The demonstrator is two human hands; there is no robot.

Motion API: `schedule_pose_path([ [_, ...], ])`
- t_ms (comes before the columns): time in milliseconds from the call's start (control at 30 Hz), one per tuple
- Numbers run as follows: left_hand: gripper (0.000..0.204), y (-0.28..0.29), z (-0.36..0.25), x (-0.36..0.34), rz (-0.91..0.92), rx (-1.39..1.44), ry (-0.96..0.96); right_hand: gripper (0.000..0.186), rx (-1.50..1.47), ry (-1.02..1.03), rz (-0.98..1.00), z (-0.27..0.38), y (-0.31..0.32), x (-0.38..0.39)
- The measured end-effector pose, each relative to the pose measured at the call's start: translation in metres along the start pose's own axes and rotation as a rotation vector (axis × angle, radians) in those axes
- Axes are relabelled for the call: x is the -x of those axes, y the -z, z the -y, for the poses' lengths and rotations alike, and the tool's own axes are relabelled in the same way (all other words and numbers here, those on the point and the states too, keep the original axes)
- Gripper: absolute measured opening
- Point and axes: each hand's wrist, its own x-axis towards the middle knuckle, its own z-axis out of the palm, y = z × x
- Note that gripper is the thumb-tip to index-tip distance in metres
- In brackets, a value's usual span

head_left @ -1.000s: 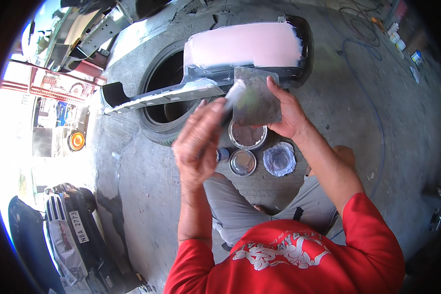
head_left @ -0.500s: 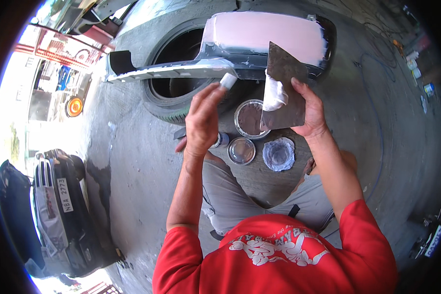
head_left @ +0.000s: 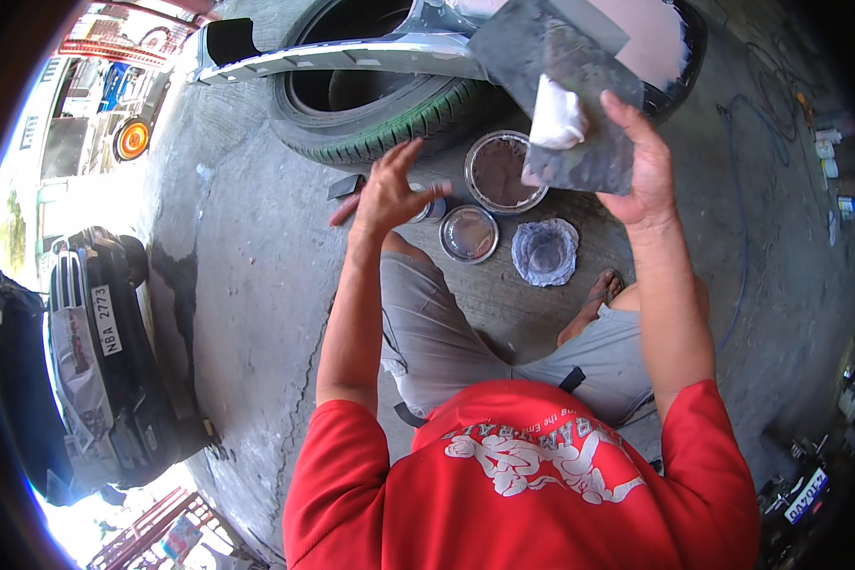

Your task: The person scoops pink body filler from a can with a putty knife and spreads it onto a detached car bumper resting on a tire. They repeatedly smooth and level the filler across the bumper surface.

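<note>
My right hand grips a dark flat mixing plate by its right edge, thumb on top. A white lump of filler sits on the plate; its edges look straight, and I cannot tell if the small white piece is in it. My left hand is raised with fingers apart, holding nothing I can see. Below the hands stand an open can of brownish-grey paste, a round lid or shallow tin and a crumpled bluish-white cloth or paper. A small tin is partly behind my left hand.
A tyre lies ahead, with a grey car bumper across it, partly coated pale pink. Left of my left hand is a dark block with a reddish handle. A black car front stands left; a hose runs along the right.
The small white piece has left my left hand, whose fingers have spread. The plate has turned and shifted right in my right hand. The view has tilted, so the bumper sits higher.
</note>
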Motion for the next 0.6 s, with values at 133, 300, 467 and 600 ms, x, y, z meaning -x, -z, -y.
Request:
schedule_pose_path([
  [133, 0.093, -0.058, 0.031, 0.024, 0.199, -0.155, 0.183, 0.028, -0.045, 0.025, 0.025, 0.015, 0.007, -0.001],
  [300, 0.081, -0.067, 0.043, 0.016, -0.215, -0.141, 0.136, 0.030, -0.003, 0.055, -0.119, 0.023, 0.011, 0.009],
  [467, 0.076, -0.068, 0.051, 0.011, -0.141, -0.200, 0.256, 0.044, 0.031, 0.056, -0.081, 0.029, 0.018, 0.019],
  [600, 0.089, -0.069, 0.073, 0.014, -0.117, -0.106, 0.251, 0.044, 0.017, 0.052, -0.064, 0.031, 0.019, 0.028],
])
